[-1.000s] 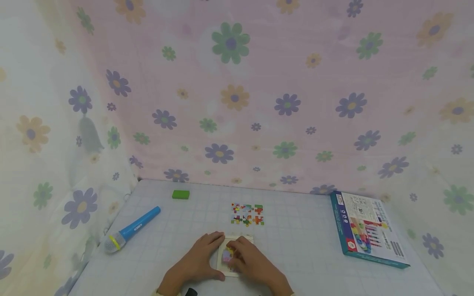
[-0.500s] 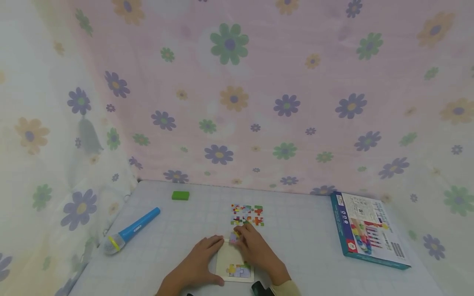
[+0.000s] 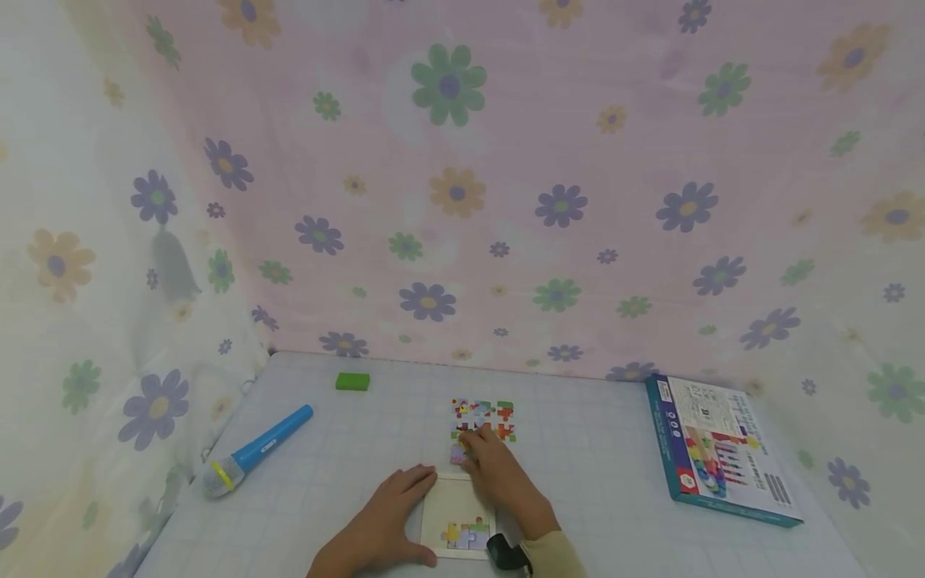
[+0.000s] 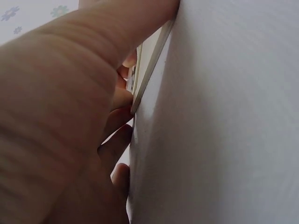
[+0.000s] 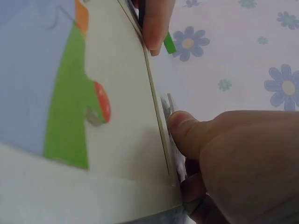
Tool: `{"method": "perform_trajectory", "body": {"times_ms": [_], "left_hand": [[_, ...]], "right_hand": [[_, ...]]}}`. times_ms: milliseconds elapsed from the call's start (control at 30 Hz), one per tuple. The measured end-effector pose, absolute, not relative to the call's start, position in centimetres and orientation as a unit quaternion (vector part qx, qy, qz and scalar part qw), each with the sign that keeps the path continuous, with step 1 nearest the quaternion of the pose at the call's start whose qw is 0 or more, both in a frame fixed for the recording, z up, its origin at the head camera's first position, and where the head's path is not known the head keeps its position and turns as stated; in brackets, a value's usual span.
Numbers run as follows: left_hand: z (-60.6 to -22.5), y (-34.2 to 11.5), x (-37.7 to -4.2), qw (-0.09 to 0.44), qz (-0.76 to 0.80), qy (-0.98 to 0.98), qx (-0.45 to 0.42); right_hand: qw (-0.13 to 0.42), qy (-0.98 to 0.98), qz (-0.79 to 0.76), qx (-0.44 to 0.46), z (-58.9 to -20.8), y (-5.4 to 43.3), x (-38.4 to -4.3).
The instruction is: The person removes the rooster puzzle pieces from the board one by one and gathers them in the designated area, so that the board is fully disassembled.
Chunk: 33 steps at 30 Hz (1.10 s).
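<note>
A cream puzzle tray (image 3: 442, 514) lies on the table, a few joined puzzle pieces (image 3: 468, 534) in its lower right part. My left hand (image 3: 383, 518) rests along the tray's left side, thumb by the near corner and fingers by the far one. Just beyond the tray's far edge, my right hand (image 3: 502, 478) pinches a lilac and yellow puzzle piece (image 3: 458, 454), partly hidden by the fingers. In the right wrist view the thumb (image 5: 187, 128) presses against the thin piece. Several loose puzzle pieces (image 3: 482, 408) lie in rows right behind that hand.
A blue toy microphone (image 3: 270, 441) lies at the left, with a green block (image 3: 352, 381) farther back. At the right is a flat printed box (image 3: 723, 449). Flowered cloth (image 3: 499, 273) hangs behind the table. A black wrist camera (image 3: 507, 552) sits near the tray's lower right corner.
My right hand has carried the piece from over the tray, past its far edge, to beside the loose pieces. More of the tray shows now. The left hand stays at the tray's side.
</note>
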<state>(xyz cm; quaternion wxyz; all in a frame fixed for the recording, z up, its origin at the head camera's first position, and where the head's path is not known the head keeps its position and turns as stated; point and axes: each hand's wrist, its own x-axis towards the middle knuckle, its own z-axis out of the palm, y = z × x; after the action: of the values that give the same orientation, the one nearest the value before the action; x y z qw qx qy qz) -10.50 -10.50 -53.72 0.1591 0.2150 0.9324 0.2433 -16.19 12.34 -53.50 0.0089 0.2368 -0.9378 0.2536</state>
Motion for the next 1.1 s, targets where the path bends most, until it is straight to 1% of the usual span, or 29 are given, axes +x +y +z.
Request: {"method": "perform_trajectory", "body": {"times_ms": [467, 800, 1100], "left_hand": [[-53.97, -10.65, -10.45, 0.157, 0.247, 0.931, 0.217], [-53.44, -10.51, -10.50, 0.165, 0.253, 0.931, 0.206], [-53.61, -10.57, -10.45, 0.158, 0.252, 0.931, 0.211]], "right_hand": [[0.021, -0.940, 0.262, 0.217, -53.70, 11.96, -16.05], [0.003, -0.936, 0.296, 0.190, -53.48, 12.02, -16.01], [-0.001, -0.936, 0.302, 0.180, -53.67, 12.13, -15.92]]}}
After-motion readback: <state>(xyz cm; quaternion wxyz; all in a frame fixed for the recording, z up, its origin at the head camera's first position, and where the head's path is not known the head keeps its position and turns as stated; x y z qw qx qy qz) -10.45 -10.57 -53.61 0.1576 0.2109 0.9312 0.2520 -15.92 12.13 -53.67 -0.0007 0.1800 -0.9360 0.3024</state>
